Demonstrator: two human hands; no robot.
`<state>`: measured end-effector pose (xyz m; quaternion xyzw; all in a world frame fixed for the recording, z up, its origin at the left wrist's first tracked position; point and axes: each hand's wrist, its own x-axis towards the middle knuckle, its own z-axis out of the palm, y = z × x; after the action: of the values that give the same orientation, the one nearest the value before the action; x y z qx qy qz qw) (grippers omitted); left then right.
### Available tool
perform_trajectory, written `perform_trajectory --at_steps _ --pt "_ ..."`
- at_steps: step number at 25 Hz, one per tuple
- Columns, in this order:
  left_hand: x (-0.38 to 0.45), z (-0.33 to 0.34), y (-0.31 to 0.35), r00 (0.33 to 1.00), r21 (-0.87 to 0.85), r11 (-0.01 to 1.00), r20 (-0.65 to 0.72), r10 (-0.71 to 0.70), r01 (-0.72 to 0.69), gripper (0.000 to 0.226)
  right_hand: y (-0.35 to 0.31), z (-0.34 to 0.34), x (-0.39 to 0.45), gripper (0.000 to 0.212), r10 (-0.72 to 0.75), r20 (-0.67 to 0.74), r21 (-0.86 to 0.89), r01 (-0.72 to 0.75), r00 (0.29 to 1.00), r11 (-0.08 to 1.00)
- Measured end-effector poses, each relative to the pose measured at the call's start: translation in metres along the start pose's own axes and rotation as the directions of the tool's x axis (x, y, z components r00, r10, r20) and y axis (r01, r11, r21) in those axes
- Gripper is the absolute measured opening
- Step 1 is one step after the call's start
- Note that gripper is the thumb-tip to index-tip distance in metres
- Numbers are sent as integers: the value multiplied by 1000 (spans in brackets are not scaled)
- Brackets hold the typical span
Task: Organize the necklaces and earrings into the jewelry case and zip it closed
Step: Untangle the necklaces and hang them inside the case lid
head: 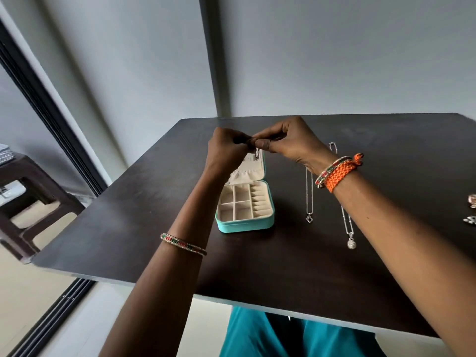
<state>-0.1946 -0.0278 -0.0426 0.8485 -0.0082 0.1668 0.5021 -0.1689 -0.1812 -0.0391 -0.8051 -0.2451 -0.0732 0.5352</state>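
We see the teal jewelry case (pixel 244 207) open on the dark bench (pixel 128 228), its lid up. Above the lid, left hand (pixel 226 148) and right hand (pixel 288 143) meet, each grip pinching a thin chain (pixel 257 154) that hangs down. Right of the case, two necklaces (pixel 309 197) lie flat.
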Motion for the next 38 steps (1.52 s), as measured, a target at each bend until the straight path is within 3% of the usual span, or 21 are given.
perform_trajectory --at_steps 5,9,12,15,18,21,23,25,29,33,38 --pt "7 -10 -19 995 -214 972 -22 -98 91 10 1 18 14 16 50 88 125 -61 995 990" --pt "8 -12 -32 994 -258 964 -72 -87 65 12 5 31 20 26 138 103 231 -158 985 960" --pt "8 -12 -37 989 -257 966 -125 -76 42 8 8 38 23 26 139 55 227 -148 989 963" --pt "9 -12 -44 984 -278 959 -143 -104 61 9 10 45 25 17 87 -40 106 -83 995 991" --pt "9 -16 -51 987 -192 981 -145 -66 37 10 5 54 22 9 -23 -115 -144 6 993 990" --pt "9 -22 -54 992 -60 998 -128 18 -26 2 -1 57 19 7 -130 -97 -288 97 987 953" --pt "7 -28 -53 996 -36 999 -91 20 -24 14 -4 56 20 6 -138 -71 -309 110 988 945" --pt "6 -34 -52 995 -87 996 -102 -9 0 20 -5 54 20 7 -145 -53 -339 119 988 933" --pt "13 -31 -62 949 -186 975 -267 -166 118 23 -10 53 18 7 -139 34 -383 141 990 913" --pt "10 -21 -66 956 -328 902 8 -294 280 30 -15 58 19 6 -115 120 -413 155 986 897" --pt "7 -24 -58 936 -530 785 48 -348 320 19 -8 71 19 13 -222 23 -566 196 975 801"
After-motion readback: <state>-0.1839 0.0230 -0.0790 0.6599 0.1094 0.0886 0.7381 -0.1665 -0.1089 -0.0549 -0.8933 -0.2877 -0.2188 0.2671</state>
